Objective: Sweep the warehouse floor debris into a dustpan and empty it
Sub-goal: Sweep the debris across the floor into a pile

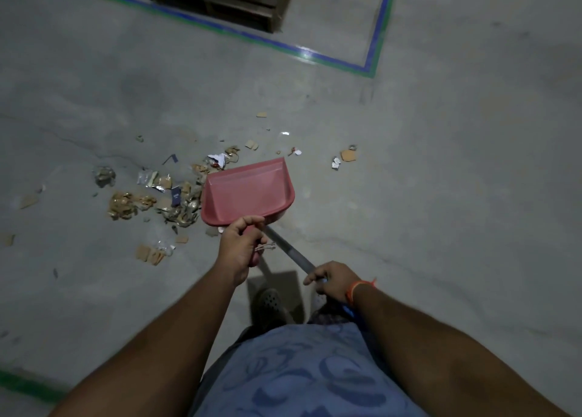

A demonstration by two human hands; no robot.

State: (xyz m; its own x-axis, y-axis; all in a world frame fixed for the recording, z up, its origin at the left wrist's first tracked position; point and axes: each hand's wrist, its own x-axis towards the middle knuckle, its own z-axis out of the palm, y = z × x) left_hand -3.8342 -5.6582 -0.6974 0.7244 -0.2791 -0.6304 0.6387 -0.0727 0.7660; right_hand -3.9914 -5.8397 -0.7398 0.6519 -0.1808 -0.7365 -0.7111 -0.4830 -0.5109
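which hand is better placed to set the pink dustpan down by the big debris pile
Left. The left hand already grips the handle of the pink plastic dustpan, whose left edge sits right beside the pile of cardboard scraps and wrappers. The right hand grips the grey metal broom handle.

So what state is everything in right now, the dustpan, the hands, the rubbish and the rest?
Red dustpan: held up by its handle, pan looks empty.
Left hand: grips the dustpan handle.
Right hand: grips a grey broom handle; the broom head is hidden.
Debris: scattered loose on the concrete floor, none in the pan.
Wooden pallet: resting on the floor inside the blue tape line.
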